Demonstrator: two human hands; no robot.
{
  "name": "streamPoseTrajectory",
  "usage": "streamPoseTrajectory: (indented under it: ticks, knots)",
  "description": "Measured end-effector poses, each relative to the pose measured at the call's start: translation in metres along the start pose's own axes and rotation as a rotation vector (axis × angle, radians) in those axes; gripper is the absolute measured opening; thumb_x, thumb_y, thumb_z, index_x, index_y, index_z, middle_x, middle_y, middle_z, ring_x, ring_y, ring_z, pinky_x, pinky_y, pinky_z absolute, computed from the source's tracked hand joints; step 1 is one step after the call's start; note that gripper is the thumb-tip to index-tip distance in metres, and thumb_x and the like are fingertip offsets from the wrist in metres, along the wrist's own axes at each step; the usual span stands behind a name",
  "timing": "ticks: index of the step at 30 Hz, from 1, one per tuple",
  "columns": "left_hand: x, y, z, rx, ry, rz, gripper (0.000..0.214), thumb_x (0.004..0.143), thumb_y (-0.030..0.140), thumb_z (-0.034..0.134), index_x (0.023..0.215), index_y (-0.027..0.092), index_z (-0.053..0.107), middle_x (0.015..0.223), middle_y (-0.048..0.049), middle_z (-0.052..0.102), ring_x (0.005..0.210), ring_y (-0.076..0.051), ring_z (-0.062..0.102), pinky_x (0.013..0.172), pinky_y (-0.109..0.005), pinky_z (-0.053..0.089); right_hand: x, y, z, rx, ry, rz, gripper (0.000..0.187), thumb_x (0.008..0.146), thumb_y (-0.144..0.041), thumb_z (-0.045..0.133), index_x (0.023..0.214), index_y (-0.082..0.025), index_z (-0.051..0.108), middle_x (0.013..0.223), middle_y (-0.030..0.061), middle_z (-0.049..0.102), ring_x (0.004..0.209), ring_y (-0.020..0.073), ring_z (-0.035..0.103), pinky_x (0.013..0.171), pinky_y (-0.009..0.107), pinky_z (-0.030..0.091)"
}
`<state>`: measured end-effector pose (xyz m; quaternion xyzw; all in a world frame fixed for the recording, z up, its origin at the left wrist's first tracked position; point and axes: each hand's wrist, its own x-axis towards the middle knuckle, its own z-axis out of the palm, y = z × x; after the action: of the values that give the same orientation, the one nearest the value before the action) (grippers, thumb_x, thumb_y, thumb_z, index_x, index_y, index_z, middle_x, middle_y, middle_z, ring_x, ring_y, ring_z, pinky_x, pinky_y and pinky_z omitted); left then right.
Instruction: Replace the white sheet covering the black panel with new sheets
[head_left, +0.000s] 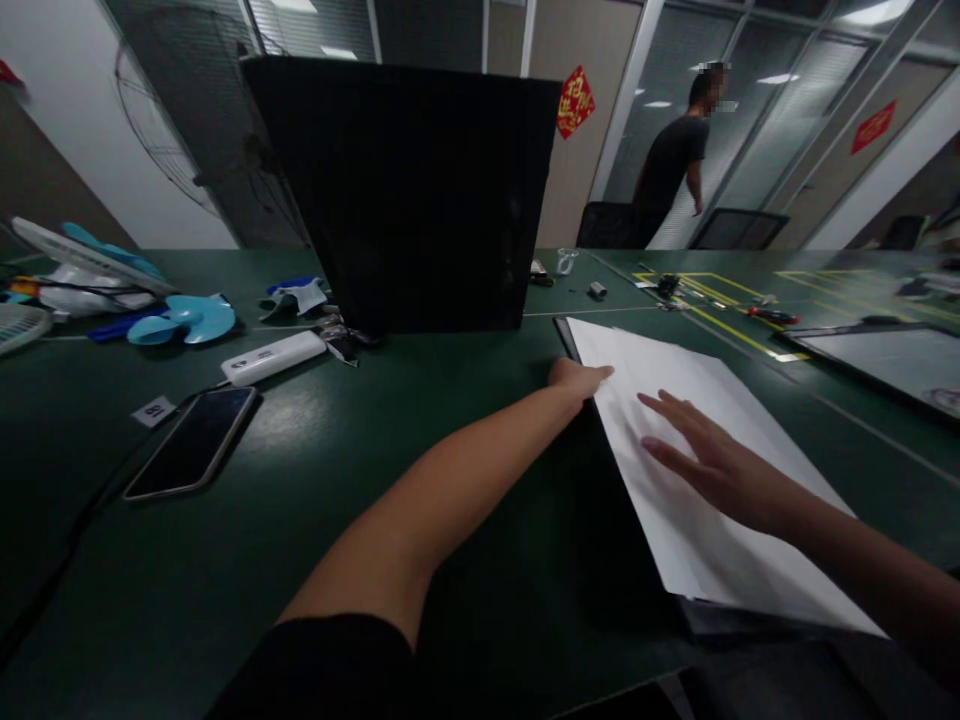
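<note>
A stack of white paper sheets (pixel 720 470) lies on a dark board (pixel 600 560) on the green table (pixel 315 500). My left hand (pixel 577 380) reaches to the sheets' far left edge, its fingers curled onto that edge. My right hand (pixel 705 455) rests flat on the middle of the paper with its fingers stretched out and apart, holding nothing.
A large black panel (pixel 405 190) stands upright at the table's middle back. A phone (pixel 191 440), a white power bank (pixel 274 357) and blue fan blades (pixel 184 320) lie to the left. Another board with paper (pixel 885 365) lies right. A person (pixel 675 160) stands far behind.
</note>
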<state>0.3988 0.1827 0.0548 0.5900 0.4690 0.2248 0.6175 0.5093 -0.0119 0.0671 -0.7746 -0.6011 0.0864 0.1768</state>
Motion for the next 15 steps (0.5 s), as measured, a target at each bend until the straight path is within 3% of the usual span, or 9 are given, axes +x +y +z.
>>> streamPoseTrajectory:
  ticks: [2, 5, 10, 15]
  knots:
    - [0.007, 0.009, 0.026, 0.007, -0.058, -0.003, 0.041, 0.098, 0.040, 0.069, 0.132, 0.018, 0.063, 0.133, -0.0110, 0.065, 0.114, -0.026, 0.067, 0.094, -0.047, 0.059, 0.021, 0.010, 0.012, -0.106, -0.061, 0.074, 0.086, 0.093, -0.083, 0.027, 0.166, -0.037, 0.033, 0.175, 0.0054, 0.018, 0.158, 0.0447, 0.015, 0.116, 0.081, 0.024]
    - [0.013, 0.010, 0.049, 0.014, -0.141, -0.018, 0.040, 0.098, 0.040, 0.068, 0.132, 0.019, 0.063, 0.132, -0.0105, 0.065, 0.113, -0.026, 0.067, 0.094, -0.046, 0.059, 0.049, 0.038, 0.016, -0.175, -0.085, 0.203, 0.086, 0.095, -0.081, 0.014, 0.168, -0.037, 0.025, 0.175, 0.0062, 0.015, 0.157, 0.0482, 0.014, 0.109, 0.089, 0.022]
    - [0.015, -0.010, 0.050, 0.036, -0.210, -0.042, 0.037, 0.099, 0.040, 0.067, 0.128, 0.017, 0.064, 0.125, -0.0095, 0.068, 0.105, -0.023, 0.069, 0.089, -0.044, 0.061, 0.062, 0.079, 0.008, -0.231, -0.143, 0.207, 0.084, 0.096, -0.080, 0.016, 0.168, -0.038, 0.024, 0.175, 0.0054, 0.016, 0.157, 0.0461, 0.016, 0.113, 0.085, 0.022]
    - [0.014, -0.014, 0.052, 0.095, -0.032, -0.047, 0.042, 0.080, 0.038, 0.086, 0.110, 0.011, 0.073, 0.118, -0.0153, 0.076, 0.110, -0.027, 0.073, 0.086, -0.031, 0.057, 0.058, 0.068, 0.006, -0.207, -0.092, 0.182, 0.085, 0.096, -0.080, 0.015, 0.170, -0.038, 0.013, 0.176, 0.0048, 0.009, 0.159, 0.0434, 0.012, 0.117, 0.079, 0.023]
